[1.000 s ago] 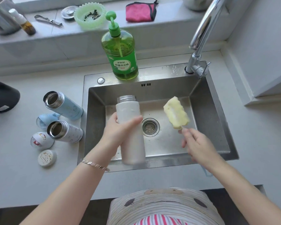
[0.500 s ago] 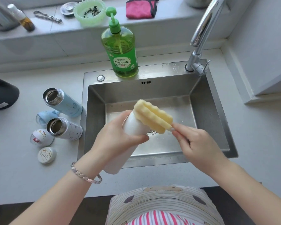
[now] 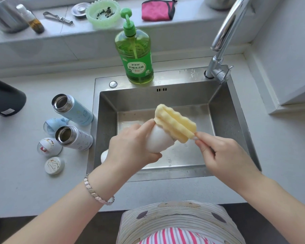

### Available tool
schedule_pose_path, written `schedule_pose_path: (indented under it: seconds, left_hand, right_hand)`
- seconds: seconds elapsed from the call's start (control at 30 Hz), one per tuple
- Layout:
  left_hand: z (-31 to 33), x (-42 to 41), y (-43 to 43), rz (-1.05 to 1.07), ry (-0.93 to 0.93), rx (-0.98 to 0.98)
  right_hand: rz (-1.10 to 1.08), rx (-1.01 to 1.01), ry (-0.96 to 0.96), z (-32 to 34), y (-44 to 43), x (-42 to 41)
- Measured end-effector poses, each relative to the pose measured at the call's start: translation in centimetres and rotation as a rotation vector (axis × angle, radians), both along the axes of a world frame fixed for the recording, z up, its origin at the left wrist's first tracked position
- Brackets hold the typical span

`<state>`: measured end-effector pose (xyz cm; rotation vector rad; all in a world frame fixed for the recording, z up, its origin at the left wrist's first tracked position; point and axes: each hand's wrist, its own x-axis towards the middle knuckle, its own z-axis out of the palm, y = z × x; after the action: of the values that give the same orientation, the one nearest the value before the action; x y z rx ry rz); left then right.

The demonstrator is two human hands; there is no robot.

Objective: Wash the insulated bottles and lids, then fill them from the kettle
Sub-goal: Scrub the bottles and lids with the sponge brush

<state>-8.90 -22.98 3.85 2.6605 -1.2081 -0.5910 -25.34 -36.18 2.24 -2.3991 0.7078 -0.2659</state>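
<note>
Plain white on the tilted bottle [image 3: 158, 140], pale yellow with wavy ridges on the sponge brush [image 3: 176, 125], translucent green on the detergent bottle [image 3: 136, 55]. Pale blue with small drawings on the blue flask [image 3: 77, 112], white with faint doodles on the white flask [image 3: 80, 140], gold crackle on white on the flat lid [image 3: 54, 165]. Pink with dark edging on the cloth [image 3: 157, 10], mint green on the scalloped bowl [image 3: 95, 18], grey stripes on cream above pink-and-white stripes on the garment [image 3: 174, 220].
</note>
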Motion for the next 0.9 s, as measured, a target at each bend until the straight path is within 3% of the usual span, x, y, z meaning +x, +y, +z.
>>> schedule_pose_path:
  seconds: [0.13,0.3,0.5,0.9]
  left_hand:
    - [-0.4,1.2,0.3,0.067,-0.139,-0.031]
    - [-2.3,0.9,1.0,-0.179,-0.386,-0.157]
    - [-3.0,1.3,1.4,-0.141,-0.378,-0.141]
    - [-3.7,1.9,1.3,-0.100,-0.383,-0.156]
  right_hand:
    - [0.037,0.037,0.095,1.0,0.1,-0.7]
    - [-0.020,0.069,0.145,0.8,-0.4,1.0]
    - [0.017,0.127,0.244,2.0,-0.4,0.2]
    - [0.047,0.038,0.413,2.5,-0.3,0.5]
